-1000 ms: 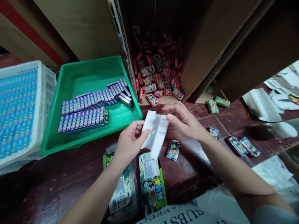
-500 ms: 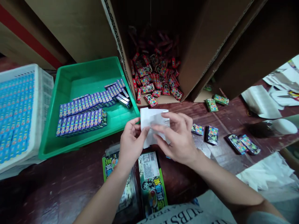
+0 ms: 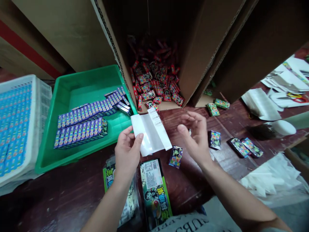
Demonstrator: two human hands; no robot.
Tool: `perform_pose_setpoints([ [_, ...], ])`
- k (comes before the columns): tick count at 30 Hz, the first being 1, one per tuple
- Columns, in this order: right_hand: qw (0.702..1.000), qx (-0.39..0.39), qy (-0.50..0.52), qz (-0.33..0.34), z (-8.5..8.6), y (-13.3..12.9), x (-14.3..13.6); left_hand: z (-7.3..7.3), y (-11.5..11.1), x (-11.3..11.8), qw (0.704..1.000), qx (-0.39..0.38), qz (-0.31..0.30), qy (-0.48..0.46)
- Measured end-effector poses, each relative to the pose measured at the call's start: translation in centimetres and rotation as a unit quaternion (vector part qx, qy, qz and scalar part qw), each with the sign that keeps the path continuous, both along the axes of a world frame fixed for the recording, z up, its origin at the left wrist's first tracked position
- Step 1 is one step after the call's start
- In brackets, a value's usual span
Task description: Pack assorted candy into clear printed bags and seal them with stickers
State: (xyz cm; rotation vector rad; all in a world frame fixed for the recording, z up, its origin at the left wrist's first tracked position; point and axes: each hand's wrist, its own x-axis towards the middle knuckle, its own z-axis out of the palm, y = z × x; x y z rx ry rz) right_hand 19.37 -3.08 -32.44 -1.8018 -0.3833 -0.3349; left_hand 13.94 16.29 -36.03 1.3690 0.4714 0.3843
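My left hand (image 3: 129, 149) pinches the left side of a folded white card (image 3: 151, 132), thumb on top. The card has creased panels and small print on its right flap. My right hand (image 3: 194, 135) is off the card, to its right, with fingers apart and curled and nothing visible in them. A small purple candy box (image 3: 176, 157) lies on the table between the hands. Below the card are a green and black printed package (image 3: 156, 199) and a clear plastic pack (image 3: 129, 206), partly covered by my left forearm.
A green tray (image 3: 82, 77) holds rows of purple boxes, beside a white basket (image 3: 36, 112) of blue ones. Cardboard boxes (image 3: 205, 48) stand behind, one with red candy packs (image 3: 156, 87). Small boxes (image 3: 214, 139), a cup (image 3: 285, 127) and scissors (image 3: 295, 97) lie right.
My right hand has let go of the white card and moved right, its fingers spreading. The card now lies more opened out in my left hand, and the purple box between the hands is uncovered.
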Motion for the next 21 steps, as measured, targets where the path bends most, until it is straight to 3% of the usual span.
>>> perform_pose_setpoints([
  [4, 0.986, 0.088, 0.143, 0.023, -1.7, 1.4, -0.4, -0.9, -1.0, -0.2, 0.998, 0.055, 0.041, -0.011],
  [9, 0.969, 0.16, 0.188, 0.027, -2.2, 3.1, 0.5, -1.2, -2.2, -0.8, 0.998, 0.055, 0.041, -0.017],
  [16, 0.968, 0.15, 0.19, 0.071, -2.3, 2.8, 1.2, -1.6, -2.4, -1.1, 0.998, 0.037, 0.043, -0.009],
  [21, 0.964, 0.162, 0.195, 0.081, -2.8, 2.4, 1.7, -2.7, -2.5, -0.8, 0.999, 0.033, 0.035, -0.012],
])
